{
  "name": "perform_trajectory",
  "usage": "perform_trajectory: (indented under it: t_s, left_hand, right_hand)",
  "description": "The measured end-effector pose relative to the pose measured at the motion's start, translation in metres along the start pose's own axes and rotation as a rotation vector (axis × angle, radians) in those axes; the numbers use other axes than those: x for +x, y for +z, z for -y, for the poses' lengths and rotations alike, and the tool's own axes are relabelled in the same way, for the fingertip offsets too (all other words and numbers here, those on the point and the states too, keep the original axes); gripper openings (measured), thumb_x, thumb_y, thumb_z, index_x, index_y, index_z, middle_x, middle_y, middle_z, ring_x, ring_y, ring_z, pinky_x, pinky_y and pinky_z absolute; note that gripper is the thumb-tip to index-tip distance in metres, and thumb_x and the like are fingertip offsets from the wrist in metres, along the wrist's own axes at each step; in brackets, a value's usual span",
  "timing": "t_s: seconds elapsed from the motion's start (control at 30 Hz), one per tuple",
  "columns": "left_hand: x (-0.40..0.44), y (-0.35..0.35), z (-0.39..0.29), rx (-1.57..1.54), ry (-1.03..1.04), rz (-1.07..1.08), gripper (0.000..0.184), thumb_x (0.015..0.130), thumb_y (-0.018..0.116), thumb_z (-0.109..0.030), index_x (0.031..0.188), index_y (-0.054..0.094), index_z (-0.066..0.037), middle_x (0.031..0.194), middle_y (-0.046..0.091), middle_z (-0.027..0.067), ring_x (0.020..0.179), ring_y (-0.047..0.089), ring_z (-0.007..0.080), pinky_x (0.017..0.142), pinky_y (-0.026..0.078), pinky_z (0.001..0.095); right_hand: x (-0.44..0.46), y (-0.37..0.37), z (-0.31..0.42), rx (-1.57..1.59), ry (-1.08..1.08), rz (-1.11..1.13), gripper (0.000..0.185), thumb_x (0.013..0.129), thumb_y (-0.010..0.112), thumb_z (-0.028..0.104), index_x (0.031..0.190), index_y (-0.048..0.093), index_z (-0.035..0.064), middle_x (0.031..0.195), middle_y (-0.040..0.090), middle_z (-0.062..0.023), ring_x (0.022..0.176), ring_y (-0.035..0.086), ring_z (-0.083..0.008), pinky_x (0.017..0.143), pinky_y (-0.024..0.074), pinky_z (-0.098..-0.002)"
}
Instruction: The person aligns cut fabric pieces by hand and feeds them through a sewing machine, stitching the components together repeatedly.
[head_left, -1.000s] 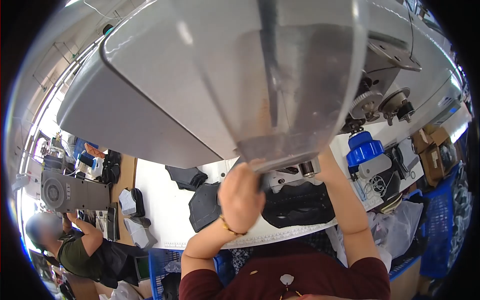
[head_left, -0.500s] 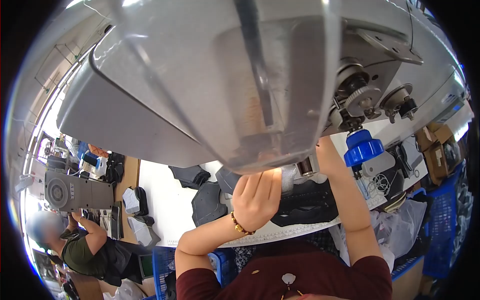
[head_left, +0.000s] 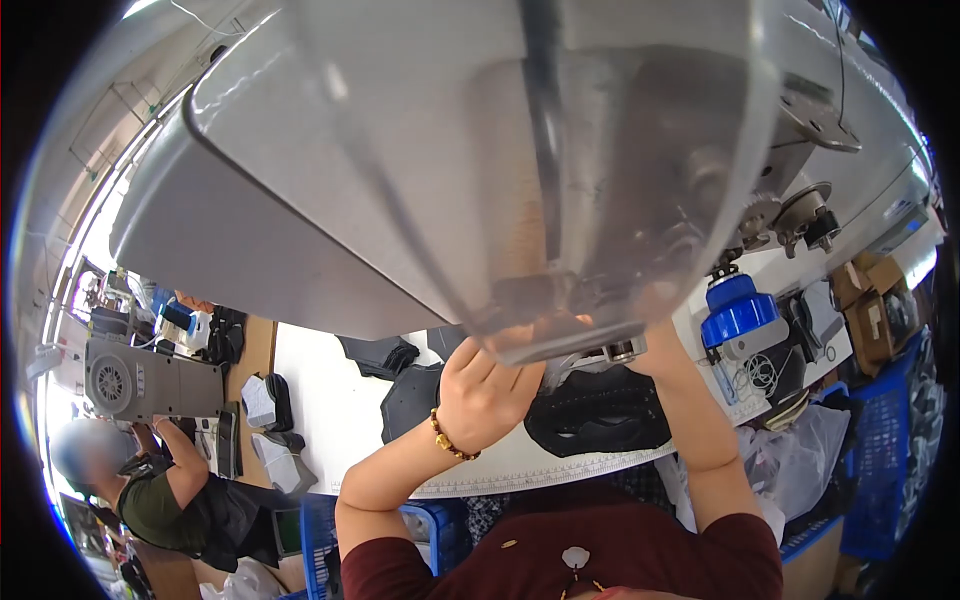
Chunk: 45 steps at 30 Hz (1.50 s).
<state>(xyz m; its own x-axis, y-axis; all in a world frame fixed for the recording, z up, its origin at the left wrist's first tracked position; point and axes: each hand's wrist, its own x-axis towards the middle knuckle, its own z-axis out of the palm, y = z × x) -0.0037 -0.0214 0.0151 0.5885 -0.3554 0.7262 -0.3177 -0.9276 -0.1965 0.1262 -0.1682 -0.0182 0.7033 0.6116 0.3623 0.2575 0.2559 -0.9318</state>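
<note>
My left hand [head_left: 487,399], a beaded bracelet at its wrist, is by the lower end of a clear shield [head_left: 560,350]. Its fingers are bent and held together; whatever lies under the tips is hidden. My right hand [head_left: 655,345] reaches up on the other side of the sewing machine's [head_left: 270,230] needle area, its fingers mostly behind the shield. Between my forearms lies a black cut piece [head_left: 600,412] with slots and small holes. Left of my left hand are a dark grey cut piece [head_left: 408,400] and a small dark stack [head_left: 378,355].
A white table [head_left: 320,400] with a ruler edge [head_left: 560,470] spans the front. A blue knob [head_left: 738,312] hangs at right, near coiled white cord [head_left: 757,374]. Blue baskets [head_left: 880,460] and a plastic bag [head_left: 805,455] stand at right. Another person [head_left: 180,490] works at left.
My left hand has shifted left and slightly down. The black piece between my arms has moved left. The shield and thread parts appear further right in view.
</note>
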Motion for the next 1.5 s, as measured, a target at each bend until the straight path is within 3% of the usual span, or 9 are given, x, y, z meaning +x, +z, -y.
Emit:
perform_trajectory:
  t_s: [0.13, 0.2, 0.3, 0.43, 0.57, 0.67, 1.07, 1.3, 1.5]
  left_hand:
    - [-0.003, -0.002, 0.006, -0.048, 0.006, 0.038, 0.022, 0.058, 0.060, -0.006, 0.079, 0.061, 0.001, 0.082, 0.061, 0.0097, 0.077, 0.060, 0.0212, 0.062, 0.046, 0.0288]
    - [-0.003, -0.004, 0.011, -0.067, 0.007, 0.047, 0.024, 0.058, 0.061, -0.007, 0.081, 0.061, 0.001, 0.085, 0.062, 0.0098, 0.077, 0.060, 0.0215, 0.062, 0.046, 0.0289]
    - [0.001, -0.014, 0.004, -0.082, -0.081, 0.119, 0.027, 0.060, 0.064, -0.005, 0.085, 0.062, 0.001, 0.089, 0.062, 0.0100, 0.078, 0.060, 0.0221, 0.060, 0.047, 0.0295]
    - [-0.007, -0.013, -0.028, -0.009, -0.282, 0.095, 0.028, 0.063, 0.065, 0.004, 0.090, 0.062, 0.004, 0.093, 0.062, 0.0127, 0.082, 0.061, 0.0253, 0.064, 0.051, 0.0314]
    - [-0.015, 0.001, -0.036, -0.167, -0.235, -0.072, 0.034, 0.062, 0.062, 0.005, 0.096, 0.061, 0.010, 0.097, 0.059, 0.0179, 0.093, 0.060, 0.0291, 0.074, 0.052, 0.0318]
    - [-0.023, 0.014, -0.027, -0.137, -0.113, -0.138, 0.032, 0.062, 0.062, 0.005, 0.093, 0.061, 0.011, 0.097, 0.059, 0.0191, 0.091, 0.060, 0.0290, 0.073, 0.052, 0.0314]
    - [-0.020, 0.014, -0.015, 0.027, 0.077, -0.140, 0.023, 0.066, 0.062, 0.002, 0.088, 0.064, 0.006, 0.087, 0.063, 0.0136, 0.083, 0.065, 0.0230, 0.052, 0.047, 0.0201]
    - [-0.008, -0.001, -0.009, 0.052, 0.166, -0.008, 0.022, 0.064, 0.062, 0.001, 0.086, 0.063, 0.005, 0.083, 0.061, 0.0073, 0.076, 0.062, 0.0149, 0.042, 0.039, 0.0173]
    - [-0.001, -0.005, -0.013, 0.069, 0.131, 0.022, 0.016, 0.062, 0.063, 0.000, 0.078, 0.065, 0.001, 0.075, 0.063, 0.0073, 0.072, 0.065, 0.0155, 0.042, 0.042, 0.0175]
  right_hand:
    - [-0.009, 0.009, 0.026, -0.262, -0.053, -0.029, 0.023, 0.064, 0.075, 0.010, 0.084, 0.065, 0.0022, 0.076, 0.066, -0.0094, 0.068, 0.063, -0.0162, 0.063, 0.0475, -0.0267]
    - [-0.010, 0.012, 0.027, -0.291, -0.087, -0.045, 0.026, 0.065, 0.074, 0.010, 0.088, 0.064, 0.0024, 0.077, 0.066, -0.0088, 0.069, 0.063, -0.0149, 0.064, 0.0477, -0.0264]
    - [-0.015, 0.010, 0.028, -0.318, 0.088, 0.036, 0.042, 0.066, 0.079, 0.010, 0.100, 0.058, -0.0003, 0.091, 0.063, -0.0064, 0.084, 0.061, -0.0166, 0.074, 0.0498, -0.0296]
    - [-0.021, 0.005, 0.016, -0.188, 0.035, 0.001, 0.028, 0.070, 0.070, 0.008, 0.096, 0.062, 0.0023, 0.088, 0.065, -0.0061, 0.080, 0.061, -0.0111, 0.072, 0.0473, -0.0265]
    - [-0.020, -0.002, 0.017, -0.051, 0.061, 0.082, 0.023, 0.075, 0.068, 0.006, 0.097, 0.063, 0.0019, 0.091, 0.064, -0.0034, 0.083, 0.057, -0.0081, 0.075, 0.0453, -0.0253]
    - [-0.014, -0.003, 0.019, 0.003, 0.035, 0.131, 0.018, 0.078, 0.066, 0.005, 0.096, 0.064, 0.0009, 0.087, 0.064, -0.0008, 0.078, 0.055, -0.0053, 0.071, 0.0447, -0.0225]
    - [-0.015, -0.004, 0.016, 0.036, 0.124, 0.163, 0.013, 0.078, 0.066, 0.006, 0.089, 0.068, -0.0012, 0.084, 0.067, -0.0060, 0.074, 0.059, -0.0072, 0.069, 0.0469, -0.0217]
    - [-0.014, -0.015, 0.039, -0.184, 0.100, 0.220, 0.014, 0.076, 0.068, 0.008, 0.089, 0.068, 0.0020, 0.084, 0.067, -0.0055, 0.076, 0.058, -0.0068, 0.071, 0.0455, -0.0229]
    - [-0.016, -0.023, 0.033, -0.189, 0.034, 0.248, 0.017, 0.075, 0.068, 0.009, 0.090, 0.067, 0.0018, 0.084, 0.067, -0.0061, 0.075, 0.059, -0.0081, 0.069, 0.0461, -0.0232]
